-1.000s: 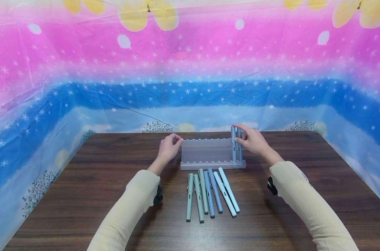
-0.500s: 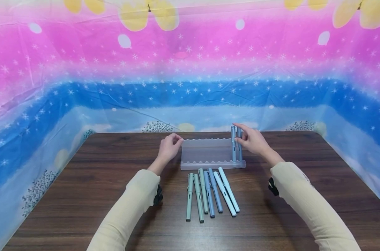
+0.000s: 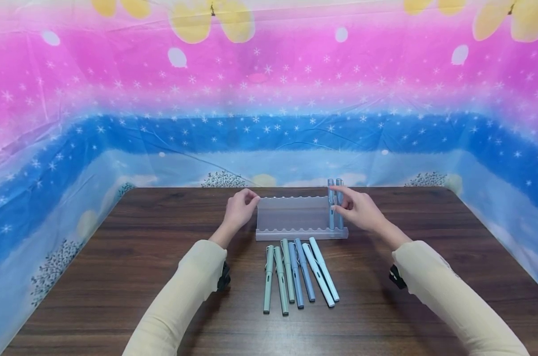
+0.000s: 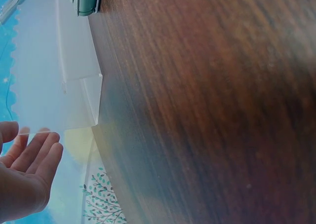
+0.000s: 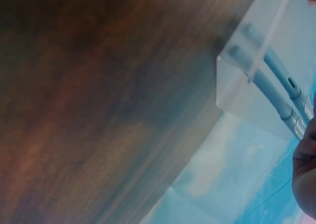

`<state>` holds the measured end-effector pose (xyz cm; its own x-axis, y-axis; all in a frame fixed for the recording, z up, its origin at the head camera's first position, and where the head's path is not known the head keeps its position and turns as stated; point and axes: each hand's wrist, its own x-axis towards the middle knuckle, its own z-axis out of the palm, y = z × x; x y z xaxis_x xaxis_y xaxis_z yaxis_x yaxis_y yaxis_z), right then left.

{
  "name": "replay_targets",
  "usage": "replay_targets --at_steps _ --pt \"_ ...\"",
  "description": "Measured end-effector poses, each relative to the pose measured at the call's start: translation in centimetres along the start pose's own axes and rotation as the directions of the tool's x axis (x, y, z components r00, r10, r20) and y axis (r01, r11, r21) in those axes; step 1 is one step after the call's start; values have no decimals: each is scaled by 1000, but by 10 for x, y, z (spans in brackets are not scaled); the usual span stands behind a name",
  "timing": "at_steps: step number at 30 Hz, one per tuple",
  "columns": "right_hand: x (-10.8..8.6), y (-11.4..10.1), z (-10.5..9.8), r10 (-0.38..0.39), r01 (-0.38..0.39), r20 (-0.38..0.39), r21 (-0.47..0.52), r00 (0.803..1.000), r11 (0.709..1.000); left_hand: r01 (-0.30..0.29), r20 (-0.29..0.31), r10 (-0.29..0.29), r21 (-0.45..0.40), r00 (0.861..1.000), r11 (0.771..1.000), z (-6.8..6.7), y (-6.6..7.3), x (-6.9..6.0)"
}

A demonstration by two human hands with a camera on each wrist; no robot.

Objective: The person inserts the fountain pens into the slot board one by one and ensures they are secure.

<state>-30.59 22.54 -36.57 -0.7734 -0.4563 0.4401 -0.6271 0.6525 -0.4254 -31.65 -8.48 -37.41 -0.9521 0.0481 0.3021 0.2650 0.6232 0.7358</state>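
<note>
A translucent pen rack [image 3: 291,212] with scalloped edges stands mid-table. My left hand [image 3: 240,209] pinches its upper left corner; in the left wrist view the thumb and fingers of that hand [image 4: 29,179] lie on either side of the rack's edge. Two blue-grey fountain pens, a left one [image 3: 331,217] and a right one [image 3: 340,222], stand upright in the rack's right-end notches. My right hand [image 3: 359,208] is beside them, its index finger and thumb spread apart at the left pen. The right wrist view shows both pens' lower ends inside the rack's trough, but little of the hand.
Before the rack lie several capped pens: green ones [image 3: 281,282], darker blue ones [image 3: 298,282] and pale blue ones [image 3: 323,277]. The dark wooden table [image 3: 171,296] ends at a printed cloth backdrop [image 3: 269,133] behind and at the sides.
My right hand has shifted slightly down and right, its index finger coming down from the left pen's top. Both standing pens stay upright. My left hand keeps its place on the rack.
</note>
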Motion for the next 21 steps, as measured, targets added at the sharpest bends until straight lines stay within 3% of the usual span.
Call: replay_targets --at_steps 8,15,21 --pt "-15 -5 8 21 -27 99 63 995 998 9 7 -9 0 1000 1000 0 -1 1" --pt "-26 -7 13 -7 -4 167 69 986 998 15 14 -15 -2 1000 1000 0 -2 2" --pt "-34 -11 16 39 -63 245 93 969 994 14 7 -15 8 1000 1000 1 -2 1"
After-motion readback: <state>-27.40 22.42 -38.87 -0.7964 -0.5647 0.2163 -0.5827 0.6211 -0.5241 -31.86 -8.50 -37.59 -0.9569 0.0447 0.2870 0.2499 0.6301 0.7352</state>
